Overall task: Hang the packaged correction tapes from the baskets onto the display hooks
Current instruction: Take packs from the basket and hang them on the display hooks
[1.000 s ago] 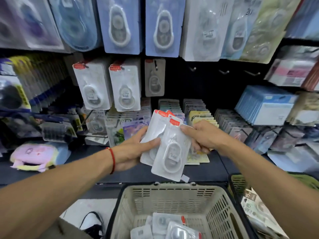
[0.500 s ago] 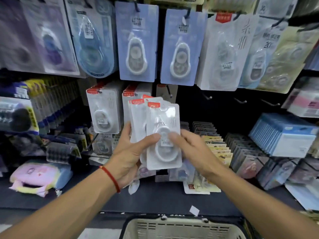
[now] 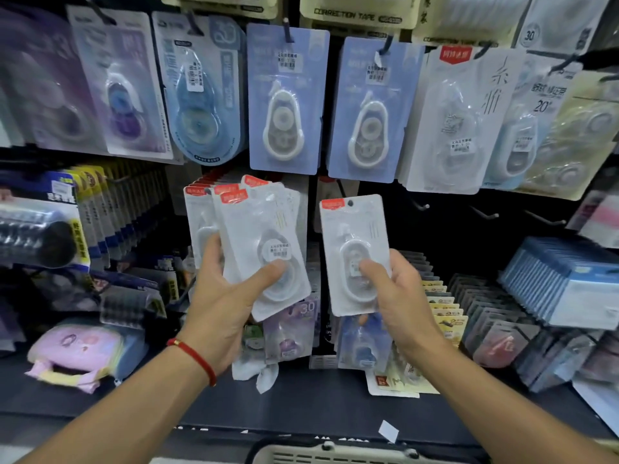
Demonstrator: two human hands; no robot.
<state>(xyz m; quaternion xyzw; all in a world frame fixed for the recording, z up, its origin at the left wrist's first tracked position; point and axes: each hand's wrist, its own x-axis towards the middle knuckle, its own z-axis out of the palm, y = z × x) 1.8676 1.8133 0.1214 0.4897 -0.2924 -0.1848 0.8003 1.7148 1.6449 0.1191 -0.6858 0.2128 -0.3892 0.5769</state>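
My left hand [image 3: 222, 306] grips a fanned stack of white correction tape packs [image 3: 261, 236] with red corner labels, thumb across the front pack. My right hand [image 3: 398, 296] pinches a single white correction tape pack [image 3: 355, 229] by its lower part and holds it upright, its hang hole at the top just below a display hook [image 3: 341, 187] on the dark back panel. More white packs of the same kind hang on the hook row [image 3: 211, 179] behind the left stack. The rim of a beige basket [image 3: 335, 453] shows at the bottom edge.
Larger blue and white correction tape cards [image 3: 288, 98] hang in the row above. Bare hooks [image 3: 482, 214] stick out to the right of the single pack. Boxed stationery [image 3: 566, 283] fills the shelf at right; a pink pouch [image 3: 77, 353] lies at left.
Both hands rose from above the basket to the hook row. My right hand pulled one pack off the stack and moved it right, away from the left hand's packs.
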